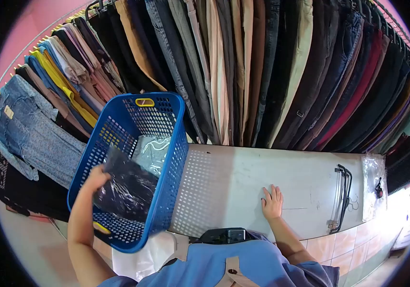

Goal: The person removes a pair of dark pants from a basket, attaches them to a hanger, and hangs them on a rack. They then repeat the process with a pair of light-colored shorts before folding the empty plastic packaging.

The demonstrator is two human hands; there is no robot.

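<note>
Dark cloth sealed in shiny plastic, a packet (127, 189), is gripped at its upper left corner by the left hand (94, 178), fingers closed on it. The packet sits inside a blue basket (166, 191) with perforated walls. The basket is tilted, its opening toward the person, and it rests at the left end of the bench. Deeper in the basket, behind the dark packet, lies a paler packet (151, 153).

The right hand (273, 202) lies flat and released on the pale bench (243, 172), fingers spread, holding nothing, well apart from the basket. Farther right on the bench lie black hangers (342, 196). Just beside them is a clear bag (373, 184) with something small and dark inside. Trousers (243, 71) in many colours hang in a dense row behind the bench.
</note>
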